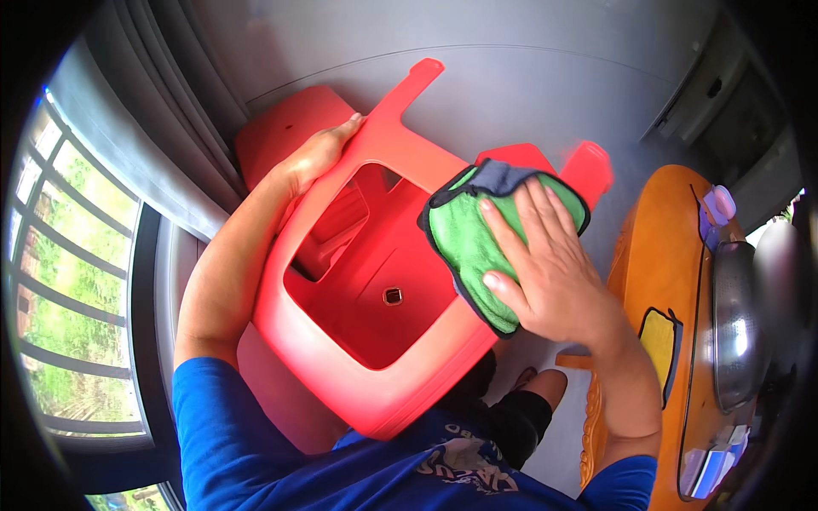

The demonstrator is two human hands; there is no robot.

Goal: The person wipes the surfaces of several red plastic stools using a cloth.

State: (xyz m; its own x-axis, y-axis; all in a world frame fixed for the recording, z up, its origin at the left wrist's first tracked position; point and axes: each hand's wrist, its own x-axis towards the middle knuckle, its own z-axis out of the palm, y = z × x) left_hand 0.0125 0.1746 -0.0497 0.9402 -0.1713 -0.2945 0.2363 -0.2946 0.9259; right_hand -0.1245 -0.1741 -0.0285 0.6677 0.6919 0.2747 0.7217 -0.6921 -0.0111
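Observation:
A red plastic stool (pixel 307 338) is tipped on its side in front of my chest, with its legs pointing away from me. The side facing up has a large square opening, through which the hollow inside shows. My left hand (pixel 323 153) grips the stool's left edge, its fingers partly hidden. On the right part of the stool lies a green cloth (pixel 463 249) with dark edging and a grey underside. My right hand (pixel 543 262) presses flat on this cloth, fingers spread over it.
At left, a barred window (pixel 77 274) stands beside a grey curtain (pixel 134 128). Another red plastic surface (pixel 291 131) shows behind my left hand. On the right, a wooden table (pixel 658 236) bears a yellow cloth (pixel 658 345), a perforated metal bowl (pixel 735 345) and a purple item (pixel 719 204).

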